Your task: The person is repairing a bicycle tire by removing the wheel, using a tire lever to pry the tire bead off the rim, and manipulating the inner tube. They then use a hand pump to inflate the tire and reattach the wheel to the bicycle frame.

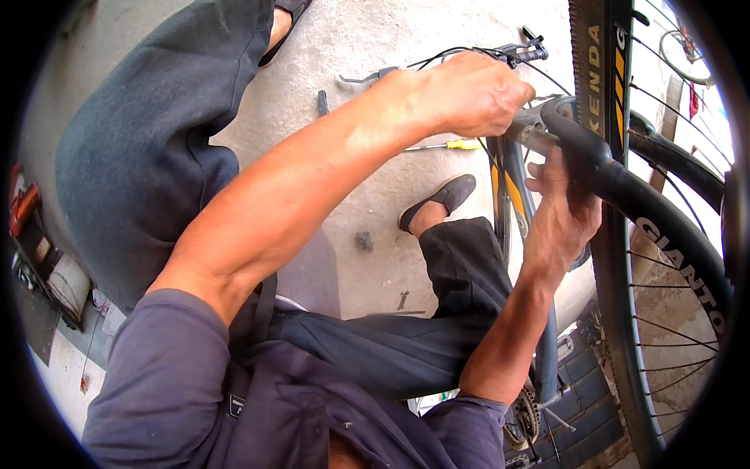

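Note:
My left hand (488, 98) is closed at the end of a metal tube (537, 137) on a bicycle's black fork (590, 156); what its curled fingers hold is hidden. Below it, my right hand (564, 199) grips the fork from underneath, fingers curled up beside the silver tube. An upright wheel with a black tire (615, 289) stands just right of both hands. A black and orange bike frame (516, 195) is beneath them. Behind my left hand, a handlebar (531, 55) with cables and levers lies by the floor, near a yellow-handled screwdriver (462, 144).
My bent legs (148, 156) rest on the pale concrete floor (359, 195). A small wrench (404, 299) lies between them. A red and black toolbox-like item (27, 215) is at the far left. A crankset (522, 418) is low on the right, and another small wheel (683, 59) is at the upper right.

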Demonstrator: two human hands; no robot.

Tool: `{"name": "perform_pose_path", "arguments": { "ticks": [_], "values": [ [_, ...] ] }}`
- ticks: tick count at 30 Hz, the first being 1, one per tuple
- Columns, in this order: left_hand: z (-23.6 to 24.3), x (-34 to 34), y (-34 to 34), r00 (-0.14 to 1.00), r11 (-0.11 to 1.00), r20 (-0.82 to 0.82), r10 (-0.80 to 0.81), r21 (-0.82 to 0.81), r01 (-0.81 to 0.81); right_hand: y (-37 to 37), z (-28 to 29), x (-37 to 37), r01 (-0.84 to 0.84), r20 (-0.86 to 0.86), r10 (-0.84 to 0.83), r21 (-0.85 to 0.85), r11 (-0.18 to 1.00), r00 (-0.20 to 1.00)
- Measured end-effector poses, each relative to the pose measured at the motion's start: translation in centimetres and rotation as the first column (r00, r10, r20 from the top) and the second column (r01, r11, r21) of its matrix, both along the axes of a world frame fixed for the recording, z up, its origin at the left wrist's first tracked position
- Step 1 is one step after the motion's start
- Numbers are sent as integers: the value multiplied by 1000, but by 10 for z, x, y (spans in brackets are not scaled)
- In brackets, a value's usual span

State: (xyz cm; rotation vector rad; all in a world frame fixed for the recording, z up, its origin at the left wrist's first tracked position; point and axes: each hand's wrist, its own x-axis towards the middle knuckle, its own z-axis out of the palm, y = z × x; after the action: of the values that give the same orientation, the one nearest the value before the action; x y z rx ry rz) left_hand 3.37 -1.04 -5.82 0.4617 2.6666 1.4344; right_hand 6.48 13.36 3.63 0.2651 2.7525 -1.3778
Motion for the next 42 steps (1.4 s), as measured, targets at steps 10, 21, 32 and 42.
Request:
{"name": "perform_pose_path", "arguments": {
  "ticks": [10,21,32,42],
  "values": [
    [41,-24,-6,974,988,205,-102,-91,123,2,1,1,-37,3,37,-17,999,999],
    [13,-24,-5,921,930,363,-142,366,-1,5,1,1,-70,-4,70,-40,997,998],
    [3,-18,0,971,928,203,-129,369,46,4,0,3,-56,3,56,3,998,998],
    [14,-25,-14,863,883,430,-264,468,37,1,0,1,-41,-19,41,29,999,999]
  ]
}}
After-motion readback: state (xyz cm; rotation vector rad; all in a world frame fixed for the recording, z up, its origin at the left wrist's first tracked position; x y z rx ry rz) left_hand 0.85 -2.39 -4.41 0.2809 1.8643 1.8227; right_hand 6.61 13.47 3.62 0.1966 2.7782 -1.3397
